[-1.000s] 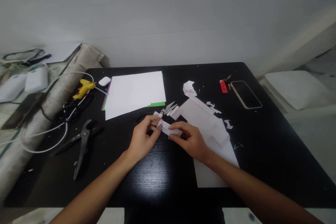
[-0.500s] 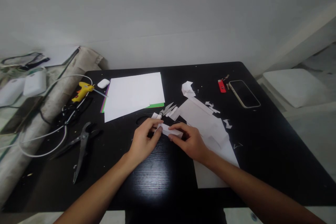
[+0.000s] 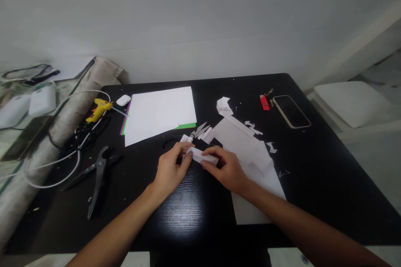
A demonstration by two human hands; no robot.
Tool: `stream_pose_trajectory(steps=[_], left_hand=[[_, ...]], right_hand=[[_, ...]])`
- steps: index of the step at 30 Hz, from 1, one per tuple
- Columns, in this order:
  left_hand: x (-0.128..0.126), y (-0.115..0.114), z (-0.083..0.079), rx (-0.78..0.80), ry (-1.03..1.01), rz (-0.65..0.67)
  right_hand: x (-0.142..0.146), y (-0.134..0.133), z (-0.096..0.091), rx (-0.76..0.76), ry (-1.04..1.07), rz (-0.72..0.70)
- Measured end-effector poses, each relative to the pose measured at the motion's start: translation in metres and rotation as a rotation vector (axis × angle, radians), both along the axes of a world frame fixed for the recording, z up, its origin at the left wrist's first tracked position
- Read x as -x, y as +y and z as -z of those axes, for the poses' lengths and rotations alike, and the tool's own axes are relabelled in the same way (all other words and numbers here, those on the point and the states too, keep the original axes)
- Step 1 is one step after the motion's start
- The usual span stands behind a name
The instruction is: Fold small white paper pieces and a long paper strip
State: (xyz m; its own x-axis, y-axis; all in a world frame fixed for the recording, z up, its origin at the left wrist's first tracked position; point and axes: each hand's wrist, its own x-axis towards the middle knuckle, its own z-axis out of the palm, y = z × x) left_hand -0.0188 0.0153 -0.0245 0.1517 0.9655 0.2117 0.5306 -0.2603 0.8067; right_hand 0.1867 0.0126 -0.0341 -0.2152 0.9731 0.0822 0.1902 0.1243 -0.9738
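Between my two hands is a small folded piece of white paper [image 3: 202,156], held just above the black table. My left hand [image 3: 172,164] pinches its left end between thumb and fingers. At the right end, my right hand [image 3: 226,167] grips it the same way. Just beyond my fingers lie scissors [image 3: 199,130], their blades showing and a dark handle loop partly behind my left hand. Small folded paper pieces [image 3: 206,135] lie beside the blades. White paper sheets [image 3: 247,146] spread out under and past my right hand.
A stack of white and coloured sheets [image 3: 159,108] lies at the back left. Left of it are a yellow glue gun [image 3: 100,109], a white earbud case [image 3: 123,100] and pliers [image 3: 99,171]. Crumpled paper [image 3: 224,106], a red lighter [image 3: 264,102] and a phone [image 3: 292,112] are on the right.
My left thumb and fingertips have shifted very slightly left along the folded paper, showing a little more of its end. Everything else stays in place.
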Motion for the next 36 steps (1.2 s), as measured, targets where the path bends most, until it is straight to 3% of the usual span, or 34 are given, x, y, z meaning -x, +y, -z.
stream_pose_trajectory(steps=[9,13,22,29,36], left_hand=[[-0.0033,-0.0024,-0.0038,-0.033,-0.045,0.014],[-0.0019,-0.0020,-0.0062,-0.013,-0.062,0.018],[-0.0063,-0.0017,-0.0064,-0.123,0.005,0.011],[-0.0030,-0.0013,-0.0084,-0.148,0.016,-0.029],[-0.0036,-0.0019,-0.0041,0.006,0.047,-0.079]], right_hand=[[-0.0016,0.0001,0.0018,-0.031,-0.065,0.031],[-0.0003,-0.0009,0.0017,-0.110,-0.112,0.054],[0.0023,-0.0039,0.0018,-0.302,-0.102,0.004],[0.0011,-0.0019,0.0000,-0.190,-0.125,0.050],[0.0002,-0.0033,-0.0016,-0.096,-0.043,0.047]])
